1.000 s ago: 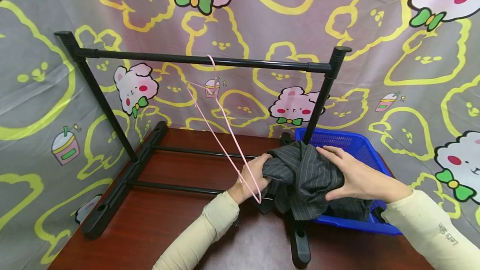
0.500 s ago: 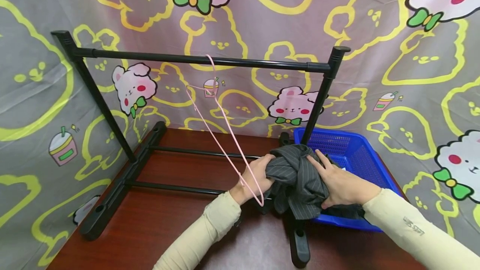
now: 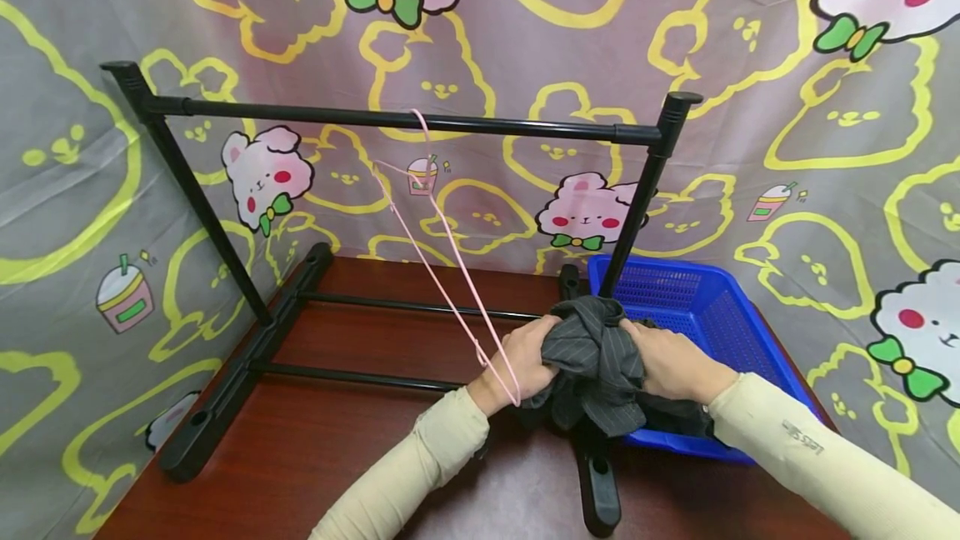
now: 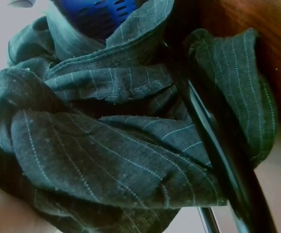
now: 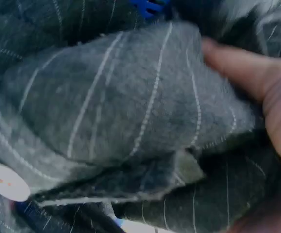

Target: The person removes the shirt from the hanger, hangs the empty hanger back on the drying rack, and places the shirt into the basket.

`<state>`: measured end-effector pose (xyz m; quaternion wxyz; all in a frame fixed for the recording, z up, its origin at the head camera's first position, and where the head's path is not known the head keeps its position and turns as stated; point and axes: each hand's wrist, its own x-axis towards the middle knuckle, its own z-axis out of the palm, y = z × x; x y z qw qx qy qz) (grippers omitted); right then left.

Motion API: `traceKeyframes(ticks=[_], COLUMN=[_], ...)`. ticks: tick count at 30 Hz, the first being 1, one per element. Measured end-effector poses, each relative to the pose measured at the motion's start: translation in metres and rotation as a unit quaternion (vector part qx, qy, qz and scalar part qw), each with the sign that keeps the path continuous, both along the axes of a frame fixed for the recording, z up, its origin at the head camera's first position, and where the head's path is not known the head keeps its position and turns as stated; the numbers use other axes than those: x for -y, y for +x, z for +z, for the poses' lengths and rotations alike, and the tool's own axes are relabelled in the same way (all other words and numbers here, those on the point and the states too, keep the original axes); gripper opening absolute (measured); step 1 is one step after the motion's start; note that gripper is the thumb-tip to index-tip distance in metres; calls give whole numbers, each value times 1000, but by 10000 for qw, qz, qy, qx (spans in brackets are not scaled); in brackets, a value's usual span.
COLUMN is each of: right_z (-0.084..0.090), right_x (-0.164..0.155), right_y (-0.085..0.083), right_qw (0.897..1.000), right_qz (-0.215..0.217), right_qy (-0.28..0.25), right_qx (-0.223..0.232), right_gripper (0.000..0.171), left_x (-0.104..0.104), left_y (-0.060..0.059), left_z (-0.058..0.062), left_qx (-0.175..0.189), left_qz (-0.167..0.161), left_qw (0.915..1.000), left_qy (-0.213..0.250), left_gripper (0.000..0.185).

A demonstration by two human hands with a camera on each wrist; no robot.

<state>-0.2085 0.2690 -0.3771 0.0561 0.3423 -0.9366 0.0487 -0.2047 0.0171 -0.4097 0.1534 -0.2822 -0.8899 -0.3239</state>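
A dark grey pinstriped garment (image 3: 596, 357) is bunched up between both hands at the left rim of the blue basket (image 3: 712, 311). My left hand (image 3: 542, 350) grips its left side. My right hand (image 3: 637, 342) grips its right side with curled fingers. A thin pink hanger (image 3: 442, 261) hooks over the black rack's top bar (image 3: 390, 117) and slants down to my left hand, its lower corner lying across that wrist. In the left wrist view the cloth (image 4: 106, 145) drapes over a black rack bar (image 4: 218, 145). In the right wrist view a finger (image 5: 237, 68) presses the fabric (image 5: 116, 111) near a white button (image 5: 7, 182).
The black clothes rack (image 3: 645, 190) stands on a dark red wooden table (image 3: 330, 448), with its right foot (image 3: 600, 490) just below the garment. A patterned cartoon cloth (image 3: 825, 148) hangs behind and at both sides.
My right hand slid left off the top of the garment and curled into it. The cloth is now bunched tighter between both hands. The left hand and hanger barely moved.
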Motion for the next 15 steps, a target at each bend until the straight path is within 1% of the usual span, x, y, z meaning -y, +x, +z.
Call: traceKeyframes(ticks=[1, 3, 4, 6, 9, 12, 14, 15], right_z=[0, 1, 1, 3, 8, 13, 15, 16], right_x=[0, 1, 1, 0, -2, -4, -5, -5], right_y=[0, -1, -2, -1, -2, -4, -5, -5], right_qw=[10000, 9999, 9999, 9998, 9996, 9993, 9987, 9982], right_qz=[-8, -32, -42, -130, -259, -333, -290, -253], right_qy=[34, 71, 44, 64, 17, -181, -418, -540], right_qx=[-61, -142, -146, -122, -63, 28, 1, -40], right_gripper=[61, 62, 60, 62, 61, 59, 52, 46], left_x=[0, 1, 2, 3, 4, 6, 8, 9], left_y=[0, 1, 2, 2, 1, -1, 1, 2], left_z=[0, -1, -1, -3, -10, -21, -26, -28], left_qx=[-6, 33, 81, 214, 391, 508, 577, 606], left_qz=[-13, -22, -25, -51, -95, -82, -29, -2], left_qw=[10000, 10000, 9999, 9995, 9988, 9987, 9977, 9966], left_qy=[15, 78, 126, 235, 282, 11, -354, -555], left_gripper=[49, 52, 55, 63, 76, 88, 96, 100])
